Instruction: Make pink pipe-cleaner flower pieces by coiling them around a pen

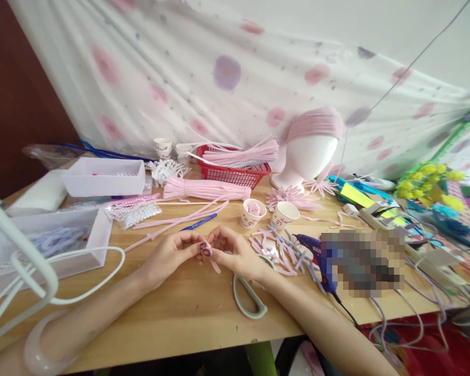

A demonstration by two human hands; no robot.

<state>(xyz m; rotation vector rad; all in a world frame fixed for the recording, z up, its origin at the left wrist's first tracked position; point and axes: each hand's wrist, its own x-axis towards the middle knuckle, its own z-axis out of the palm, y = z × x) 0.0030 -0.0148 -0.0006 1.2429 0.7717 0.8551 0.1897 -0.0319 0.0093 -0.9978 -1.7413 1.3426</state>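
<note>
Over the front middle of the table, my left hand (179, 253) and my right hand (232, 249) meet fingertip to fingertip. Both are closed in a pinch on a short pink pipe cleaner (215, 266); one end hangs below the fingers, and the rest is mostly hidden by them. Under my right wrist lie scissors (252, 308), with only part of the handle showing. Cut pink and grey pipe cleaner pieces (278, 248) are scattered right of that hand. Just beyond stand two paper cups, one holding pink curled pieces (254, 209), the other a plain paper cup (285, 214).
A blue glue gun (317, 256) with a cord lies at right, near power strips (379, 216). Behind are bundled pink pipe cleaners (207, 189), a red basket (235, 176) and a white foam head (307, 156). White boxes (102, 230) and a looped white cable (119, 261) occupy the left.
</note>
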